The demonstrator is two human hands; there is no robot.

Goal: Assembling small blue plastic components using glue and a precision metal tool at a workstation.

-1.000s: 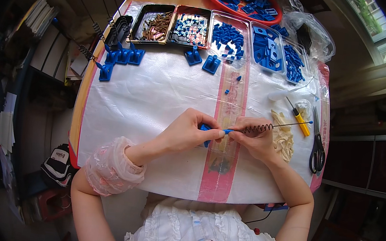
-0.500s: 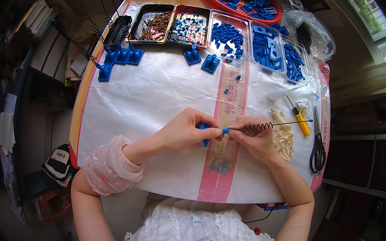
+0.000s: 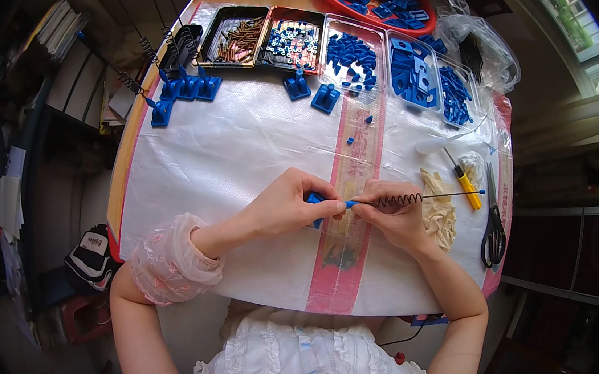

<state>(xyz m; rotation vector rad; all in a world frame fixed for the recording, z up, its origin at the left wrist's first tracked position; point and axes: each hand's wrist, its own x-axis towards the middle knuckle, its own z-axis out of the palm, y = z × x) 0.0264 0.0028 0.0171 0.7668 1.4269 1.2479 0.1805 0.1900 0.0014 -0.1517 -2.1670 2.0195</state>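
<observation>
Above the middle of the covered table, my left hand (image 3: 291, 197) pinches a blue plastic base (image 3: 316, 199), much of it hidden behind the fingers. From the right, my right hand (image 3: 393, 215) has its fingers closed on the blue-and-black end of a coil-spring rod (image 3: 404, 198). Black wire runs from the coil out to the right and finishes in a small blue tip (image 3: 481, 192). My fingertips meet at the narrow blue neck between base and spring; how the two parts join there is covered. Farther up lie two loose blue bases (image 3: 296, 86) and a small blue cone (image 3: 368, 120).
Trays of brass-coloured screws (image 3: 244, 39), white-and-blue nuts (image 3: 292, 44) and blue parts (image 3: 352, 57) line the far side. Spring rods on blue bases (image 3: 188, 88) stand at left. Scissors (image 3: 492, 244), a yellow-handled screwdriver (image 3: 468, 190) and cream finger covers (image 3: 439, 213) lie at right.
Both hands stay almost in place, still gripping the same parts. The blue base has turned slightly in my left fingers, and the rod's tip has dipped a little.
</observation>
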